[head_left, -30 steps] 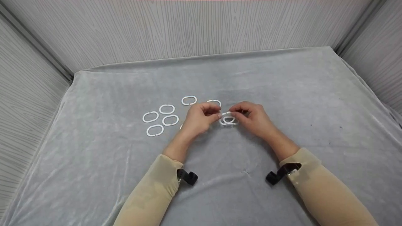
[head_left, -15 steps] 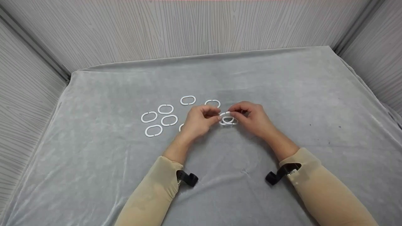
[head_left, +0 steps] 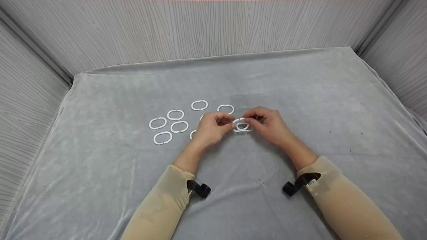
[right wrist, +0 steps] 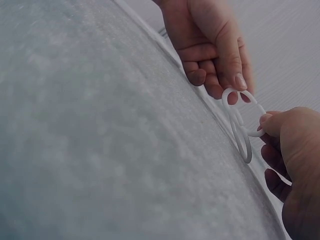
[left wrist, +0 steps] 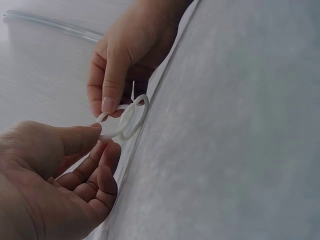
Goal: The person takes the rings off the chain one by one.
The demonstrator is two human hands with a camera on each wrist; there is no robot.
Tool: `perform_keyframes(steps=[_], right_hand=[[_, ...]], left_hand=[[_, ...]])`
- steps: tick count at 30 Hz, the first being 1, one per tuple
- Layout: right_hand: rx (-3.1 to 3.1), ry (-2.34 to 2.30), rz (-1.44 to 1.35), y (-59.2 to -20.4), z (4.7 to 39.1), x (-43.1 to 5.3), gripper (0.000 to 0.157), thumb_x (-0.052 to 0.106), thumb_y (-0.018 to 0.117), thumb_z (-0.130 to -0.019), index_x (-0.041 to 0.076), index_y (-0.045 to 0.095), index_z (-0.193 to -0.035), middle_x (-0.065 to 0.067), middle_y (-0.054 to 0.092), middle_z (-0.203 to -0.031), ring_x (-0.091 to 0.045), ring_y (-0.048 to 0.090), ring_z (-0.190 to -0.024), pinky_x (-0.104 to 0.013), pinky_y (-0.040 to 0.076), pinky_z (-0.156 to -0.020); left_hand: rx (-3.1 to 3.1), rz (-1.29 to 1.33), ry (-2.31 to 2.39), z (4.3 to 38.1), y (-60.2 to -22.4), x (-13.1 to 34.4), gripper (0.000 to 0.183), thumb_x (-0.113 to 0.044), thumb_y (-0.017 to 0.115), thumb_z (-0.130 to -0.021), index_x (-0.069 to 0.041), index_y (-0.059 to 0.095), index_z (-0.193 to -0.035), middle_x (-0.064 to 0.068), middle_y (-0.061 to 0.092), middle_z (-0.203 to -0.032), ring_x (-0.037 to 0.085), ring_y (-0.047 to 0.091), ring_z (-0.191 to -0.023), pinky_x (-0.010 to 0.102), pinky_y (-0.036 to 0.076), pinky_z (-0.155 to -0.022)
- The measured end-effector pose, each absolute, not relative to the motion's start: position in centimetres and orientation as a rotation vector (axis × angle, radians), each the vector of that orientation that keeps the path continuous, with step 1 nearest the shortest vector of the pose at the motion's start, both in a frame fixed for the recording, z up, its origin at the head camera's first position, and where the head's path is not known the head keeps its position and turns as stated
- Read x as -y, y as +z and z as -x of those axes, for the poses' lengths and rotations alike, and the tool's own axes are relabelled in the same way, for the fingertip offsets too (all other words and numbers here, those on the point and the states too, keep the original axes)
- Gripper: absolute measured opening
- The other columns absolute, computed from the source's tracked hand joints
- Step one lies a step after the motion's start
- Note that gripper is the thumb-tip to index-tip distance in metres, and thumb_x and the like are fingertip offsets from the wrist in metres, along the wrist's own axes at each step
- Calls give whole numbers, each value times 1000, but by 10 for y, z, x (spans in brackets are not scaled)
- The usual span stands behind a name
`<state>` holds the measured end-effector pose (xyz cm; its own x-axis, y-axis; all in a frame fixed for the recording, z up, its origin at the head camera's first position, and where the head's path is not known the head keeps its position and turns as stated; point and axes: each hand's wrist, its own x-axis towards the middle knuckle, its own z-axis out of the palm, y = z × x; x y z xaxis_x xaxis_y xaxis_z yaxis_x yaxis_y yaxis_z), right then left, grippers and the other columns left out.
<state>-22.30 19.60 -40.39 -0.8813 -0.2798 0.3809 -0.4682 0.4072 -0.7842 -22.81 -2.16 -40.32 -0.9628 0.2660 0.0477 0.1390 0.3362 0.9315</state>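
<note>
In the head view my left hand (head_left: 210,128) and right hand (head_left: 268,125) face each other over the cloth. Between them is a white oval plastic link (right wrist: 259,107), pinched by thumb and fingers from both sides. A second white link (right wrist: 248,152) passes through it and hangs down, as the right wrist view shows. The left wrist view shows my left thumb (left wrist: 82,137) on one end of the held link and my right thumb (left wrist: 114,85) on the other. Fingertips hide parts of its rim.
Several loose white links (head_left: 162,132) lie flat to the left of my hands, each with a small slit. One more link (head_left: 226,105) lies just beyond my left fingers, and another (head_left: 191,134) is partly covered by my left hand. Grey cloth (head_left: 300,83) covers the table; pale panels (head_left: 213,30) stand behind.
My left thumb has come down slightly beside the held link, and more of that link's rim shows. My right hand stays almost still.
</note>
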Motion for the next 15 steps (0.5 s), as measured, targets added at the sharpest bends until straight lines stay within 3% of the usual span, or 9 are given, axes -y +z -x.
perform_keyframes(steps=[15], right_hand=[[2467, 1522, -680, -396, 219, -194, 8, -7, 74, -95, -8, 76, -103, -18, 76, -98, -13, 64, -83, -17, 48, -75]], left_hand=[[-2470, -383, 1702, 227, -403, 21, 15, -2, 80, -92, 1, 80, -106, 6, 78, -93, 8, 66, -79, 22, 51, -74]])
